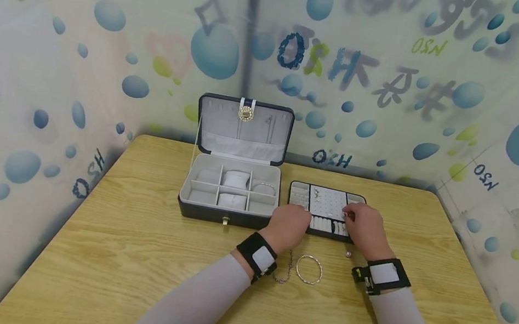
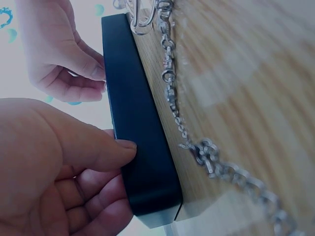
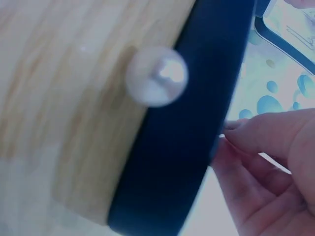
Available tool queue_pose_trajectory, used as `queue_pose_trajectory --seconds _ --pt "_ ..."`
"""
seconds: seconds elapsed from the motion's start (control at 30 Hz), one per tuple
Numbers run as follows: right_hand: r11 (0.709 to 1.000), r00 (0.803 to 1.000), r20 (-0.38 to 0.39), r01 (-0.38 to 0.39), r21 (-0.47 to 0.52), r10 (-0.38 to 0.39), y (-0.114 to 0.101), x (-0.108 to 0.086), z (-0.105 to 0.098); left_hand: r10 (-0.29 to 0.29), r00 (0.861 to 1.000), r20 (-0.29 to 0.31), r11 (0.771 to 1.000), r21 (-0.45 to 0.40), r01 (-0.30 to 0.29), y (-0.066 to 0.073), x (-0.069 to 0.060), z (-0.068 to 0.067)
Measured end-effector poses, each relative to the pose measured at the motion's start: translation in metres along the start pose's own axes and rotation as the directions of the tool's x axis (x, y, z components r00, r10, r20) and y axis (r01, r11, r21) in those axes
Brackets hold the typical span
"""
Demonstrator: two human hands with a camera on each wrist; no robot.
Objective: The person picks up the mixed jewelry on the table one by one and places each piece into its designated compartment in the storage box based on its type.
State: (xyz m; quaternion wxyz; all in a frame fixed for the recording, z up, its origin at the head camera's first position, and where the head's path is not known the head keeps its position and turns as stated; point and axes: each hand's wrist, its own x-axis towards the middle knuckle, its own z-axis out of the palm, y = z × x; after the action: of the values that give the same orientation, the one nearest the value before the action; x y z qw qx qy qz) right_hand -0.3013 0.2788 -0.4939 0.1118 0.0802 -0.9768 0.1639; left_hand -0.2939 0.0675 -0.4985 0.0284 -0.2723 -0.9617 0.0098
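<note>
Patterned walls (image 1: 268, 102) surround the wooden table (image 1: 127, 254). Left grip (image 1: 289, 224): clamped on the near edge of the tray (image 2: 142, 118), thumb against its side. Right grip (image 1: 368, 230): thumb and fingertips together above the tray, pinching a small item (image 2: 104, 87), too small to identify. Pearl (image 1: 348, 254): just nearside of the right grip. Chain (image 1: 281, 281) and bangle (image 1: 321, 273): nearside of the left grip. Open box (image 1: 202, 212): left of it.
</note>
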Motion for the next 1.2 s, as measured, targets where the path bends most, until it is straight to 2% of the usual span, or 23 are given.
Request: queue_pose_trajectory --seconds 0.27,0.77,1.2 --pt "0.999 0.995 0.094 -0.032 0.015 0.031 -0.008 -0.001 -0.009 0.0 1.0 0.001 1.0 -0.001 0.0 0.001 0.0 -0.001" --pt "0.998 0.985 0.171 -0.016 -0.067 0.028 -0.02 -0.005 -0.022 -0.004 1.0 -0.008 1.0 0.0 0.004 0.001 0.0 0.001" --pt "0.995 0.956 0.294 0.011 -0.096 0.018 -0.025 -0.005 -0.031 0.005 1.0 -0.014 1.0 -0.006 -0.005 0.0 -0.002 -0.002"
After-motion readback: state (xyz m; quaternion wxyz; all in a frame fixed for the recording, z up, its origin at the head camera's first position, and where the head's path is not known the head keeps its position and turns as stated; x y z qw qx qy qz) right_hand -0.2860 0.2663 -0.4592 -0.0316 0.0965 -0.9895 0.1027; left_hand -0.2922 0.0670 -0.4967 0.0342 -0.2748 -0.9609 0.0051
